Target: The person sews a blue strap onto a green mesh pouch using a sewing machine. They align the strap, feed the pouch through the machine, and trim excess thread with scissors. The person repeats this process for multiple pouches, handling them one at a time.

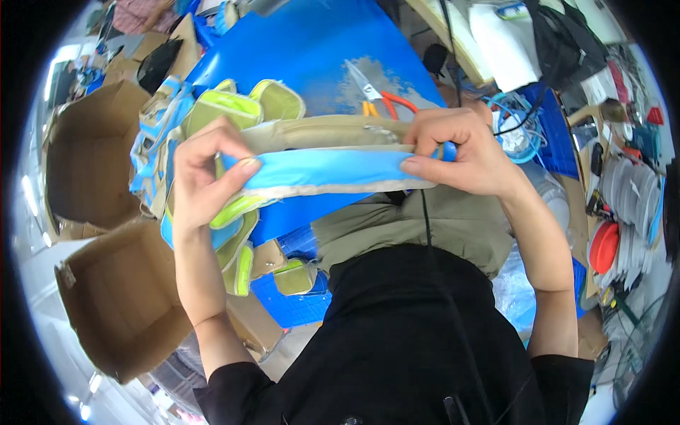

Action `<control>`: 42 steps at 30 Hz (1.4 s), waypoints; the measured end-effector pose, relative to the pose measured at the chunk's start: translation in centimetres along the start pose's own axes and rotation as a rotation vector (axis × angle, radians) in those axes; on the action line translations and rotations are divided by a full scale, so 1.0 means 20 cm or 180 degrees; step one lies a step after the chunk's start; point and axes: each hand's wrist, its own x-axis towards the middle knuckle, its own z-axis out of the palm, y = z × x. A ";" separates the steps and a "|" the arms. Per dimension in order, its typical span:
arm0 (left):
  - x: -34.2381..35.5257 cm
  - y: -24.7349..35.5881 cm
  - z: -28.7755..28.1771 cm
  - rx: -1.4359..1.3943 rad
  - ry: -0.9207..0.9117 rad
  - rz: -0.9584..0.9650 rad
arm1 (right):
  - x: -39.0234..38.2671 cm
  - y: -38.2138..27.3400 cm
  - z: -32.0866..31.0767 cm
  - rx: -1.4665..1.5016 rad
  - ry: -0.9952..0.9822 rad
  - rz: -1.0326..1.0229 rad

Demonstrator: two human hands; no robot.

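My left hand [205, 173] and my right hand [464, 149] stretch a blue and beige fabric band [326, 170] between them, above my lap. Each hand pinches one end between thumb and fingers. The band's blue face is toward me with a pale lower edge, and a beige strip [304, 133] runs behind it. Something small and shiny shows on that strip near my right hand. Beside and beneath my left hand lies a pile of lime green, beige and blue fabric pieces [225, 106]. Past the band, a scissors-like tool [389, 99] with red and orange handles rests on the blue work surface.
The blue surface [304, 42] has a worn grey patch. Two cardboard boxes [92, 156] [127, 297] stand open at my left. A dark cable [428, 219] hangs down in front of me. At the right are a blue tub of cords [520, 131] and reels [630, 191].
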 end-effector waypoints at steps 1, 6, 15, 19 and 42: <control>0.02 0.01 0.02 0.0091 -0.0045 0.0016 | -0.01 0.03 0.00 -0.0089 0.0014 0.0013; 0.03 0.01 0.13 0.0181 -0.0222 -0.0013 | -0.03 0.11 0.03 -0.0605 -0.0277 0.0542; 0.06 0.07 0.19 0.0115 -0.0425 0.0355 | 0.13 -0.07 0.18 -0.0724 0.0062 -0.0558; 0.08 0.09 0.20 0.0174 -0.0404 0.0450 | 0.24 -0.13 0.26 -0.0009 -0.0211 -0.0335; 0.08 0.08 0.20 -0.0201 -0.0444 -0.0064 | 0.24 -0.18 0.25 0.1020 -0.0542 0.0870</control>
